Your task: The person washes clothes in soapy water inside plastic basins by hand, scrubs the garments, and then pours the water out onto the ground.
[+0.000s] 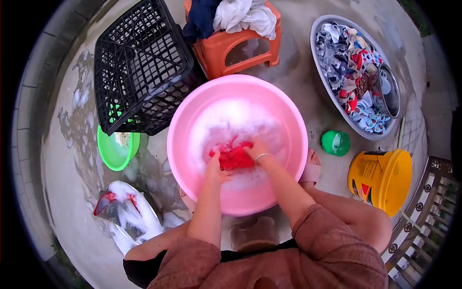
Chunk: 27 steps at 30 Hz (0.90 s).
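A large pink basin (180, 159) of foamy water stands between my feet. In its suds lies a wet red cloth (236, 157), bunched up. My left hand (216, 166) grips the cloth's left side. On its right side my right hand (255, 150), with a bracelet at the wrist, has hold of the cloth too. The fingertips of both hands are partly hidden by the cloth and foam. What garment the red cloth is, I cannot make out.
Behind the basin are a black crate (139, 67) and an orange stool (231, 48) bearing clothes. A grey tub (320, 72) of laundry, a green container (335, 143) and a yellow bucket (380, 178) stand right. Left are a green bowl (113, 156) and a foamy container (130, 212).
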{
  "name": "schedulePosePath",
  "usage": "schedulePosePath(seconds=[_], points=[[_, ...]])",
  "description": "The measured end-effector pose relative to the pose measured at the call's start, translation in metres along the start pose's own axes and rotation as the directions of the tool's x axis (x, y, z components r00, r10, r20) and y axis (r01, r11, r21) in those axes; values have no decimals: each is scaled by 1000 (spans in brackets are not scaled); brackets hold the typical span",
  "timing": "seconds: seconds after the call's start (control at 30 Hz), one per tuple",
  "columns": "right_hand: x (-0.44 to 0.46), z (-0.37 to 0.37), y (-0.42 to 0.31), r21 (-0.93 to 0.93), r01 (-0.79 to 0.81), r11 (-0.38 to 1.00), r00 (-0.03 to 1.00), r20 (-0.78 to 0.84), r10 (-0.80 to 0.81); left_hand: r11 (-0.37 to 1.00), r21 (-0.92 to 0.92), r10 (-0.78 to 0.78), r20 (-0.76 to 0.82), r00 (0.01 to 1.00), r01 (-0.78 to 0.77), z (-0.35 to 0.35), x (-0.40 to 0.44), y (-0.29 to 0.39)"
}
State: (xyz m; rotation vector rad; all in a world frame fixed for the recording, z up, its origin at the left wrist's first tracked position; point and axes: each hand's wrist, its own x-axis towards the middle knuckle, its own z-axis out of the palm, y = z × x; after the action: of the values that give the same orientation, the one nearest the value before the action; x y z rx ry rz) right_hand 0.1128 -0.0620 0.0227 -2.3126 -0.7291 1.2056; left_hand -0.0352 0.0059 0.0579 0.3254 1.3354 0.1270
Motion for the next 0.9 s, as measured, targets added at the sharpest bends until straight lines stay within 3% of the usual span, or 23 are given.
schedulePosePath(seconds=[0.03,0.07,0.1,0.13,0.2,0.27,0.3,0.33,0.37,0.4,0.43,0.5,0.57,0.6,0.67,0.7,0.73,0.77,0.8,0.83,0.87,0.9], points=[[-3,18,-10,-7,56,998,988,145,-54,984,-88,-142,141,980,155,3,-2,8],[-15,39,-16,85,179,980,981,60,-184,938,-150,-261,290,921,313,8,-5,17],[-36,46,-37,49,236,970,970,-66,-233,953,-257,-114,184,976,159,18,-11,19],[-56,44,-56,5,274,962,961,-51,-273,954,-252,-117,180,977,161,13,-6,17],[-86,31,-81,58,320,946,946,-70,-316,946,-316,42,350,936,75,-5,24,0],[-90,28,-90,-56,467,883,869,-155,-470,915,-404,215,492,844,3,-22,53,-17],[-67,37,-73,33,450,892,858,-293,-422,891,-453,303,544,782,-29,-27,56,-22],[-45,29,-64,34,453,891,857,-292,-425,890,-454,306,542,783,-33,-8,42,-18],[-23,14,-56,208,290,934,934,-274,-229,936,-330,235,332,914,-121,30,16,-11],[-18,4,-59,373,106,922,976,-218,-24,970,-179,184,86,979,-166,50,1,-8],[-28,6,-63,376,106,920,974,-226,-20,951,-297,152,188,970,-91,47,3,-6],[-60,12,-75,74,345,936,922,-213,-323,943,-308,216,284,934,-125,27,23,-4],[-58,13,-73,96,362,927,930,-105,-352,915,-346,348,417,840,-207,2,39,-5],[-46,17,-61,72,361,930,931,-85,-355,915,-347,345,404,847,-207,-3,35,-9],[-21,-3,-47,-239,260,936,966,66,-251,976,-27,217,177,960,-215,-3,27,-7],[-7,-20,-37,-267,141,953,988,-25,-153,975,137,173,50,984,-178,-1,26,-5],[2,-29,-29,-289,18,957,992,-116,-54,975,137,171,52,984,-176,-7,27,-3],[-2,-25,-23,-295,17,955,992,-115,-53,941,172,303,-43,952,-292,-20,28,-1],[-7,-20,-17,-474,139,870,935,-227,-273,890,217,434,-132,891,-402,-25,29,1],[-10,-13,-11,-644,213,734,824,-284,-489,891,213,434,-131,892,-402,-22,28,1],[-4,-4,-8,-563,314,765,942,84,-325,851,275,506,-194,840,-448,-19,28,3],[-1,16,-2,-308,369,877,927,54,-371,804,338,578,-253,776,-489,-15,30,7]])
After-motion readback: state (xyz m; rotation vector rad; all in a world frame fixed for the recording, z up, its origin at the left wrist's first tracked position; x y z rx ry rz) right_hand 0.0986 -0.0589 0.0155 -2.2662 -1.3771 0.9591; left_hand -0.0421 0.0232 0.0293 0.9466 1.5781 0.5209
